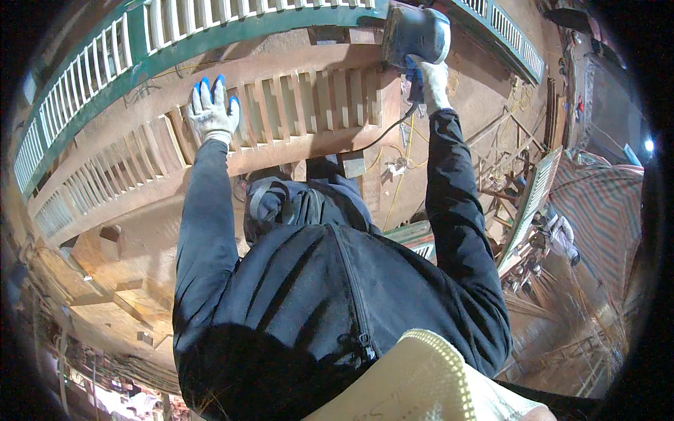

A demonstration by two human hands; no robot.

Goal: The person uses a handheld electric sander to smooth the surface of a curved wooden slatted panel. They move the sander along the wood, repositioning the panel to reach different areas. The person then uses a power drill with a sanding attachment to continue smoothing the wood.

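Left hand [210, 112] in a white glove with blue fingertips, laid flat with fingers spread on the bare wooden slatted panel [281, 112], pressing on the slats near the panel's left-middle part; gripping nothing, simply resting open on the wood. Right hand [430, 81], gloved the same way, clamped around the handle of a blue-grey power sander [415, 34], held at the far right end of the panel, at its upper corner. Hands well apart, one toward each side of the panel's straight stretch. Black cord [393, 125] running from the sander down past the right wrist and across the panel's near edge. Panel lying flat on a wooden desk [126, 281], long side across the view, slats upright between two long rails, unpainted and pale brown. Beyond the panel's far edge, a similar green-painted slatted panel [140, 49] with white slats, lying alongside it and curving with the lens toward the upper left. Another green slatted frame [530, 203] leaning at the right, near a striped cloth [597, 210]. Dark jacket sleeves [203, 210] reaching up from the lower edge to both hands. Pale brim of a cap [421, 379] at the bottom.
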